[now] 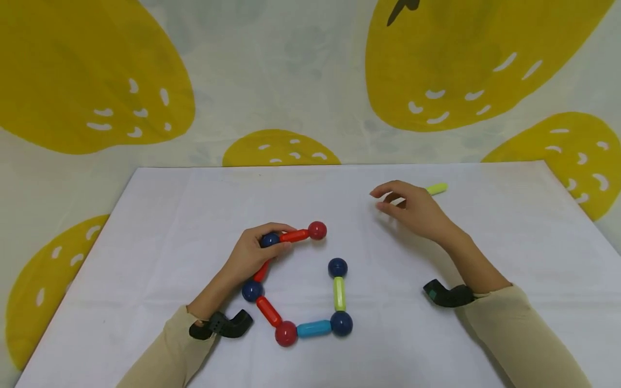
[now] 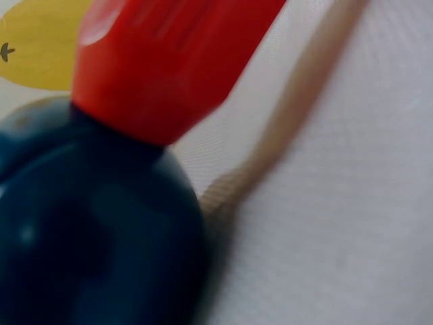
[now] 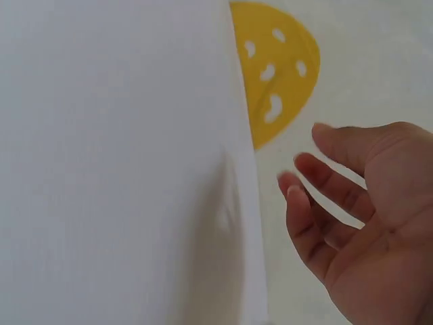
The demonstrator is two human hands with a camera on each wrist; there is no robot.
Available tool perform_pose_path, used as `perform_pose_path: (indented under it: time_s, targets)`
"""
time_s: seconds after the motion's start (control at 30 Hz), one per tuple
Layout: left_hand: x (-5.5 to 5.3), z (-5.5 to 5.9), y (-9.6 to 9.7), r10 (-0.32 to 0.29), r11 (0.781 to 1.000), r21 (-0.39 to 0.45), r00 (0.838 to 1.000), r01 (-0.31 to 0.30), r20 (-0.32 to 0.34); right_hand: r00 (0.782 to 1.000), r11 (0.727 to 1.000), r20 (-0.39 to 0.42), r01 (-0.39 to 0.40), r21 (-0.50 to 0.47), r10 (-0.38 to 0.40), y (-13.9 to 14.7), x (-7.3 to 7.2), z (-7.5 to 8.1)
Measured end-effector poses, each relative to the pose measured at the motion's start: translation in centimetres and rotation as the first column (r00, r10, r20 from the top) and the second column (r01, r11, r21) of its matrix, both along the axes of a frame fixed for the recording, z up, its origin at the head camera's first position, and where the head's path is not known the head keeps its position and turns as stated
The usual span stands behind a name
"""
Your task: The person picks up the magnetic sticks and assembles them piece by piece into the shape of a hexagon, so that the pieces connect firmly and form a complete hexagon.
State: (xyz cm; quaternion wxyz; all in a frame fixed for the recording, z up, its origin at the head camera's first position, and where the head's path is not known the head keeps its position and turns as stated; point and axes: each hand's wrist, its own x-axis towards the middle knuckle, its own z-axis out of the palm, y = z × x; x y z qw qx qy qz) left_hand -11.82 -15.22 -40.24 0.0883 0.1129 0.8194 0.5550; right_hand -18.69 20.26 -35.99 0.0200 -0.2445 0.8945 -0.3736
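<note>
My left hand grips a dark blue ball in a chain of magnetic rods and balls. From that ball a red rod runs right to a red ball. Below it, the chain bends through another dark blue ball, a second red ball and a light blue rod. A yellow-green rod stretches up to a dark blue ball, facing the red end across a gap. My right hand hovers with loosely bent fingers, holding nothing.
A loose yellow-green rod lies behind the right hand, partly hidden by it. The white-covered table ends at a cloth backdrop with yellow shapes. Both wrists carry black camera mounts.
</note>
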Motion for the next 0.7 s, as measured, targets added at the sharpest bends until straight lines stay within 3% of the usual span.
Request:
perform_pose_path:
  time_s: [0.13,0.27,0.47,0.7]
  targets:
    - [-0.1,-0.1,0.0,-0.002,1.0,0.008,1.0,0.002,0.009,0.989,0.989,-0.066,0.133,0.061,-0.129,3.3,-0.4,0.2]
    - [-0.1,0.0,0.0,-0.003,1.0,0.011,1.0,0.003,0.015,0.964,0.957,-0.043,0.267,0.112,-0.264,6.7,-0.9,0.5]
    - [-0.1,0.1,0.1,-0.004,1.0,0.012,1.0,0.004,0.013,0.954,0.932,-0.025,0.297,0.207,-0.298,10.2,-1.3,-0.6]
    - [0.0,0.0,0.1,0.002,1.0,0.006,1.0,-0.003,0.02,0.938,0.916,0.023,0.332,0.227,-0.346,11.1,-1.1,-1.6]
